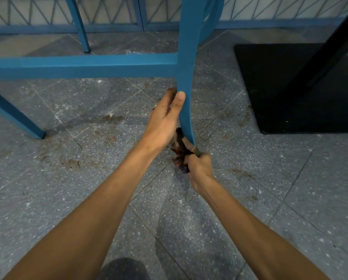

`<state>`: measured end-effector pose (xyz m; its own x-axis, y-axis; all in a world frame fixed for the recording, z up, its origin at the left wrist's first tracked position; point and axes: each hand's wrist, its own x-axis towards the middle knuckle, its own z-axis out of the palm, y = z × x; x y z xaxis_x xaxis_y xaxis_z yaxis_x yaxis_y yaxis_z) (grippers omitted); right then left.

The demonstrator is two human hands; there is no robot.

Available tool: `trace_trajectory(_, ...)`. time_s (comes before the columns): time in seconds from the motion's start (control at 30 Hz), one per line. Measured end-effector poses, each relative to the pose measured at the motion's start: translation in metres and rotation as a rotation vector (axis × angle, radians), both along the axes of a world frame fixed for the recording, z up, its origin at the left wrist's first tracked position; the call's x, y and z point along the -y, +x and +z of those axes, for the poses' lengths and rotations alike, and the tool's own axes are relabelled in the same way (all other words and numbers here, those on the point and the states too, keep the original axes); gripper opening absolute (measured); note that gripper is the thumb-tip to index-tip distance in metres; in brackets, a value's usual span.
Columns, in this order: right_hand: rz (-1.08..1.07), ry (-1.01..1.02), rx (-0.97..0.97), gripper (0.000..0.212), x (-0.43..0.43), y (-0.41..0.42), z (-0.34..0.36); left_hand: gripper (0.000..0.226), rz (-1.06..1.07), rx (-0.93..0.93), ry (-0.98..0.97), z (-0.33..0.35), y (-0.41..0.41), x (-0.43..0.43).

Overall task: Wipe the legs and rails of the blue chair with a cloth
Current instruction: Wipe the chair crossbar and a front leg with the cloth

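Grey speckled terrazzo floor (68, 188) fills my view, laid in large tiles set on the diagonal, with thin grout lines and rough brown stains scattered across it. Along the far edge runs a low blue lattice railing (37, 13) of thin crossed bars.

From my remote view, the blue chair (187, 27) stands close ahead, painted a smooth matte blue. Its near curved leg (186, 110) sweeps down the middle of the view, narrowing toward the foot. A flat, square-edged rail (78, 65) joins that leg and runs level to the left edge of the frame. A straight slanted leg (13, 116) meets the floor at far left, and a back leg (80, 27) stands farther off. Open floor lies under the rail and between these legs.

The left hand (165, 120) is wrapped around the curved leg below the rail, thumb lying up along its near edge. The right hand (199, 168) is lower, fingers curled tight around a dark, crumpled cloth (179, 150) bunched against the foot of the same leg. I cannot tell whether the foot touches the floor, as hand and cloth cover it.

To the right, well apart from the leg, a flat black square table base (280, 87) lies on the tiles with a black post (330, 47) rising from it. A strip of bare floor separates it from the chair
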<state>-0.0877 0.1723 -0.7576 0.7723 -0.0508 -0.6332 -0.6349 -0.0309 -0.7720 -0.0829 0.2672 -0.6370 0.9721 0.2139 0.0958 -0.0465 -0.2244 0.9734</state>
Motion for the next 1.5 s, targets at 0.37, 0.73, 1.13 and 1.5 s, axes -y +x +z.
trace_trajectory(0.37,0.133,-0.223,0.427,0.024,0.013,-0.008,0.036,0.033,-0.007,-0.035,0.022,-0.005,0.006,-0.005)
trace_trajectory(0.73,0.350,0.205,0.596,0.061,0.040,0.020,0.044,0.027,-0.033,-0.011,-0.008,-0.001,0.008,-0.006)
trace_trajectory(1.13,0.337,0.072,0.660,0.054,0.019,0.038,0.071,0.026,-0.042,-0.022,-0.084,-0.001,0.007,-0.009)
trace_trajectory(1.5,0.437,0.040,0.597,0.055,0.020,0.039,0.053,0.067,-0.035,-0.251,-0.037,-0.005,-0.017,-0.033)
